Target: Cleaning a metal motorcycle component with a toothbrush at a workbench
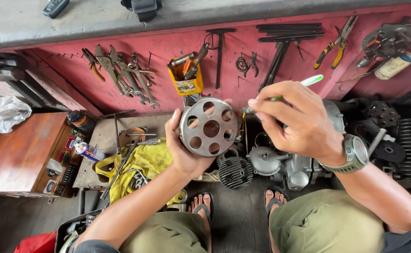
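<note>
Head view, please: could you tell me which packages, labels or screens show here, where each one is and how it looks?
Spray can: lying left of the yellow cloth, silver with a blue and red label.
Yellow box: on the red wall, holds tools, pale label on its front.
Wristwatch: right wrist, grey-green, its face too angled to make out.

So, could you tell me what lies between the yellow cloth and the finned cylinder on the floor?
In the head view, the left hand crosses between yellow cloth and finned cylinder.

A repair workshop: wrenches (135, 79) and pliers (336, 44) hang on a red wall (168, 51) above engine parts (280, 164).
</note>
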